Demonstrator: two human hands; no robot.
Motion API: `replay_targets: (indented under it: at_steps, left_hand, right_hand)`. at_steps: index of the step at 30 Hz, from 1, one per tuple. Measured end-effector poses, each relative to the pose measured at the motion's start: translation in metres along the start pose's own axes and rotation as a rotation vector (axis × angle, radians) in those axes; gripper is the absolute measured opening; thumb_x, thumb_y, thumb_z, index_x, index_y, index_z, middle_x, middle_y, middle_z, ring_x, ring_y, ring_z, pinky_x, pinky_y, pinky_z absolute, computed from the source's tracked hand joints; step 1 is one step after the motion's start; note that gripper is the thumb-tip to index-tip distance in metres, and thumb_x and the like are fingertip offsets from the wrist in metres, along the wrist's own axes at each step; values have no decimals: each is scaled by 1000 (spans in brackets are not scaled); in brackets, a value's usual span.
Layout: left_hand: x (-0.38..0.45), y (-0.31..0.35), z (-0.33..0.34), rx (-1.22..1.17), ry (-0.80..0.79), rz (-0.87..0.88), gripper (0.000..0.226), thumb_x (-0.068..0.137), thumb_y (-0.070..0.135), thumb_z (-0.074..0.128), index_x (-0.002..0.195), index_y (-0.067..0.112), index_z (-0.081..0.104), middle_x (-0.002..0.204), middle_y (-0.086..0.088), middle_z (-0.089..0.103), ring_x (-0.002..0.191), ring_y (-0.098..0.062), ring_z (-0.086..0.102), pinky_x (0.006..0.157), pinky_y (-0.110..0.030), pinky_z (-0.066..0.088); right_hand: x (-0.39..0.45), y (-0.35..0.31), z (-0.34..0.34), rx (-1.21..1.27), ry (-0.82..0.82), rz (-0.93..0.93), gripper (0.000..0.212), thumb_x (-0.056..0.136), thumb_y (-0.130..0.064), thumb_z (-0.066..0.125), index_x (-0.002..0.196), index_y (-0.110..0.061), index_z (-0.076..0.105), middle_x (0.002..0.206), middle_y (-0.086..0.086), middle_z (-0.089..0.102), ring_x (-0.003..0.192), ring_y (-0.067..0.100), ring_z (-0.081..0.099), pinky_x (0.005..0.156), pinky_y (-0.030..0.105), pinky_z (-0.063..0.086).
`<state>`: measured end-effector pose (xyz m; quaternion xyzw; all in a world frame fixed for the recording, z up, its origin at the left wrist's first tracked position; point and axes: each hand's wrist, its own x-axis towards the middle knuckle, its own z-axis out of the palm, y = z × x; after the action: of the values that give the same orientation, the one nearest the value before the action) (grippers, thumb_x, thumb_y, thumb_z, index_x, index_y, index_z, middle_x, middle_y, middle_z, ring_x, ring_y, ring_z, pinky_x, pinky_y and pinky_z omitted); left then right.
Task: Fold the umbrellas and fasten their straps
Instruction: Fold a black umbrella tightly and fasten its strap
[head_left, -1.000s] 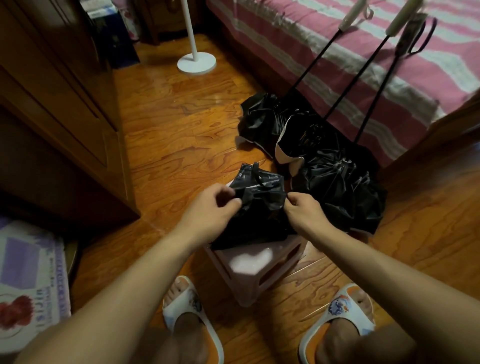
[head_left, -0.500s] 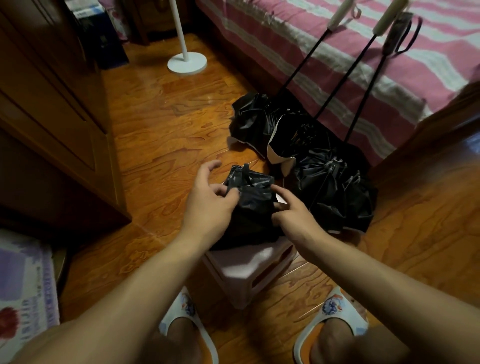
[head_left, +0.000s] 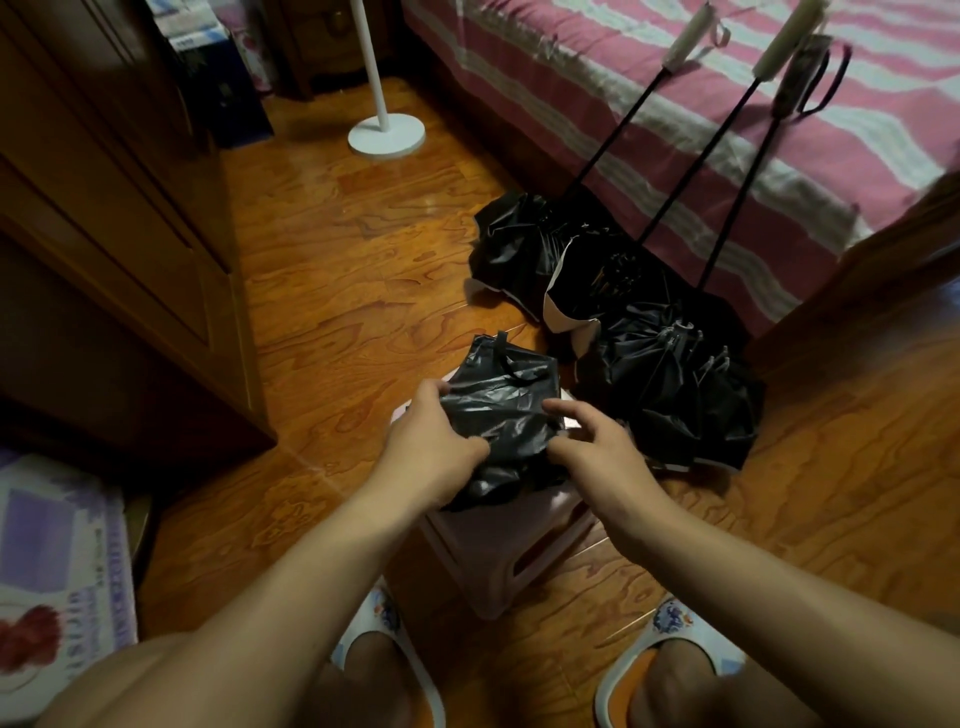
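At frame centre the left grip (head_left: 434, 447) clenches the crumpled black umbrella (head_left: 501, 410) on a pink stool (head_left: 498, 540), hiding its near end. Its long axis is unclear. The right grip (head_left: 597, 447) touches it, fingers relaxed. Upper right, three umbrellas (head_left: 670, 395) lean on the bed (head_left: 649, 104).

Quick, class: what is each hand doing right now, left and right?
Left hand: fingers curled round the black folded umbrella on the pink stool, gripping it.
Right hand: open, fingers spread and loosely bent, fingertips at the umbrella's right edge.
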<state>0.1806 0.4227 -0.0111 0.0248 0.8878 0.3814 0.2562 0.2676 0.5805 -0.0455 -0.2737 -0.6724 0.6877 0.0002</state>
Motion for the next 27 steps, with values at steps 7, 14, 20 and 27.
replay_targets:
  at_steps: [7, 14, 20, 27]
  left_hand:
    - [-6, -7, -2, -56, -93, -73, 39, 94, 19, 67, 129, 24, 49, 105, 1, 59, 86, -16, 61, 67, -33, 51]
    - [-10, -15, -9, -260, -223, -137, 51, 88, 11, 74, 129, 33, 53, 110, -8, 70, 87, -27, 72, 66, -35, 53]
    - [-8, -4, -12, -365, -236, -140, 63, 75, 12, 88, 124, 37, 56, 118, -5, 62, 99, -22, 67, 69, -31, 52]
    - [-10, 6, -10, -569, -152, -141, 63, 66, 1, 91, 115, 31, 67, 111, -7, 73, 97, -26, 74, 92, -44, 60]
  right_hand:
    - [0, -2, -6, -234, 12, 96, 12, 97, -33, 66, 106, -27, 71, 106, -1, 71, 99, 15, 68, 90, 36, 57]
    - [94, 0, -11, -970, -246, -147, 25, 95, -17, 61, 105, -34, 76, 157, 0, 38, 145, 30, 22, 120, 46, 19]
    - [150, -57, -15, -111, -133, 66, 45, 97, 4, 43, 125, -21, 67, 130, 7, 62, 120, 26, 59, 91, 34, 50]
    - [114, -99, -39, -34, 41, 204, 32, 107, -15, 41, 133, -5, 56, 143, 16, 58, 104, 24, 67, 69, 24, 46]
